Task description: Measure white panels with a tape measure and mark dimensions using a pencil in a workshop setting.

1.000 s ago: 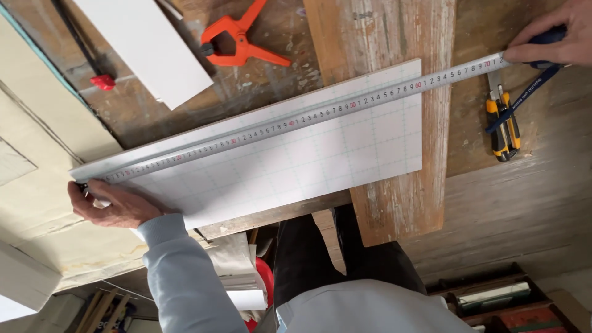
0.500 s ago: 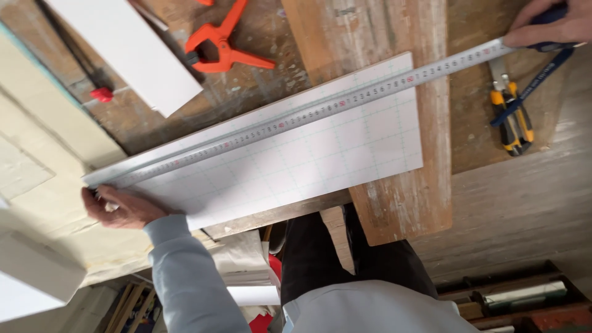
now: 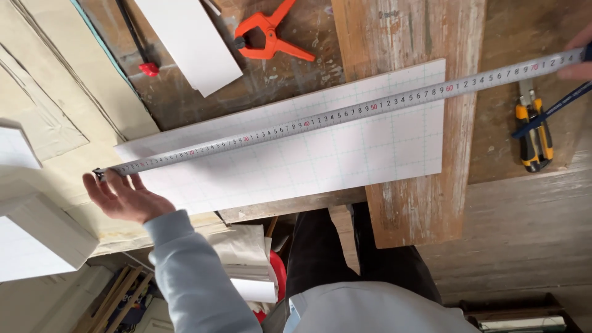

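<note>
One steel ruler [image 3: 345, 110] lies slantwise across one white gridded board [image 3: 296, 151], and since a second ago the view has drawn nearer and swung right, so the right hand [image 3: 579, 58] is now almost out of frame at the ruler's far end; I cannot tell how it grips. The left hand [image 3: 123, 197] has stayed at the ruler's near end, off the board's left corner, fingers spread and flat, pressing rather than clasping. The measuring line looks unchanged. Counted around the board: one orange spring clamp [image 3: 268, 37] above it, one yellow-handled tool [image 3: 535, 139], perhaps pliers, to its right, one weathered plank [image 3: 419, 203] beneath it.
</note>
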